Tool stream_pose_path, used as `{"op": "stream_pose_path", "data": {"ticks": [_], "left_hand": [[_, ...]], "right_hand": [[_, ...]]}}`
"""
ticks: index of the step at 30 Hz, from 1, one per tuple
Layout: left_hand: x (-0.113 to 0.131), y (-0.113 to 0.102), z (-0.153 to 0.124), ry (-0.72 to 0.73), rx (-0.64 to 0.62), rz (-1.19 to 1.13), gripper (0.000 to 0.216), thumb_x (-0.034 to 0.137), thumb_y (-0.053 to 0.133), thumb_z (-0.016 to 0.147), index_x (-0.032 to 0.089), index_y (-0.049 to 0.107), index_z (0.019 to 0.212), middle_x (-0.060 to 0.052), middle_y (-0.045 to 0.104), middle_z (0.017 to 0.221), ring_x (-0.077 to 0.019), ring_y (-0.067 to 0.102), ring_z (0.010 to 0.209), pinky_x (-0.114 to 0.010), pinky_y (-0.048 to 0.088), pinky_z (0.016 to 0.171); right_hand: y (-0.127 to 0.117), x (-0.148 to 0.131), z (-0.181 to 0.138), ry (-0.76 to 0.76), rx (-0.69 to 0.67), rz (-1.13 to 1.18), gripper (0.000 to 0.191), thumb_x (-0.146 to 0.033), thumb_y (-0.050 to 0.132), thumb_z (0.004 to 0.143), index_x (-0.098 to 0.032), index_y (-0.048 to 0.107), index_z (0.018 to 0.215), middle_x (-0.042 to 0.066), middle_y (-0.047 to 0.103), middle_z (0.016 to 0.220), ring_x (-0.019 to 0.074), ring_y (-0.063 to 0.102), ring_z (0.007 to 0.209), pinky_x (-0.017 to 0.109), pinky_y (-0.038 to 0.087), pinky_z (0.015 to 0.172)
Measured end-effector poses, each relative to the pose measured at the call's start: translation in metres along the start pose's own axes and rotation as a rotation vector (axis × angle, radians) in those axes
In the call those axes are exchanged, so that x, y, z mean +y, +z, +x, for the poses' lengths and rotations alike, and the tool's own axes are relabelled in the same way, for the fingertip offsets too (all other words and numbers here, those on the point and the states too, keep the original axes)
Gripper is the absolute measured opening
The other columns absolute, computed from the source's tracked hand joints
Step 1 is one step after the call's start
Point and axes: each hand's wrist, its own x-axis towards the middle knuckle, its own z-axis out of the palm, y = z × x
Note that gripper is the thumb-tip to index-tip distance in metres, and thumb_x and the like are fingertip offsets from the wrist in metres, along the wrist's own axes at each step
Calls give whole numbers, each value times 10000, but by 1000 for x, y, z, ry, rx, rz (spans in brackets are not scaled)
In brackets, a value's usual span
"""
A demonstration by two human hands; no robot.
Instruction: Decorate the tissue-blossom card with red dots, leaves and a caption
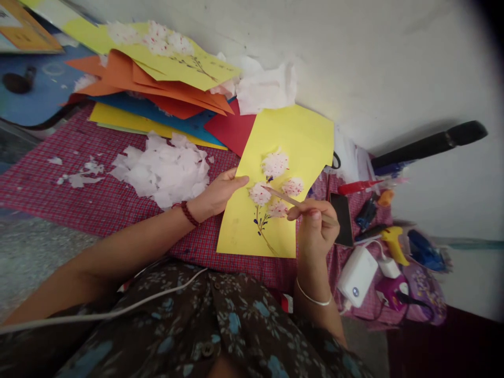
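Observation:
My left hand (220,193) grips the left edge of a yellow paper sheet (252,236), thumb on top. Tufted white paper blossoms flecked with red are on the sheet, above a painted brown stem with dark blue leaves. In my right hand (318,223) is a thin pale-brown stick with a pointed tip (289,199), a brush or a pencil. Its point touches or hovers just over the left blossom (260,193); I cannot tell which. Beside my left hand lies a heap of torn white paper pieces (163,168).
Stacked coloured sheets (157,94) stand at the back left, under another flowered yellow sheet (205,65). On the right are a phone (342,218), a white power bank (357,275), a yellow-handled tool (395,244) and a red pen-like item (358,187). A white wall bounds the back.

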Motion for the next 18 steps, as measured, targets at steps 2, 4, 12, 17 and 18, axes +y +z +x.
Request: {"op": "stream_pose_path", "data": {"ticks": [2,4,12,17,18], "left_hand": [[0,0,0,-7,4,10,220,205,723,780,153,715,993,-62,780,915,-202,740,770,-362,578,762],[0,0,0,-8,2,10,215,204,725,779,154,715,988,-58,781,906,-194,739,754,-345,576,743],[-1,-1,1,-21,8,2,233,203,737,762,151,719,988,-57,784,908,-198,737,764,-341,572,750],[0,0,1,-12,13,21,219,216,734,766,152,719,975,-59,778,888,-200,731,748,-347,567,740],[0,0,1,-10,19,29,218,216,731,768,152,718,976,-62,776,888,-205,731,756,-352,565,744]], "right_hand": [[1,-1,0,-6,-38,-21,218,-347,534,976,-224,638,829,-6,633,673,137,603,601,299,470,590],[2,-1,-1,-20,-87,-66,204,-314,536,977,-223,641,829,-10,641,677,129,602,613,286,471,602],[2,2,-2,-11,-63,12,203,-309,525,983,-229,634,831,-15,635,686,129,598,619,293,465,614],[3,-2,-1,25,-187,-80,180,-305,535,976,-234,653,859,-6,651,712,137,613,655,290,488,631],[3,-4,0,30,-188,-111,190,-313,536,975,-233,653,848,-2,651,713,142,614,661,293,491,632]]}}
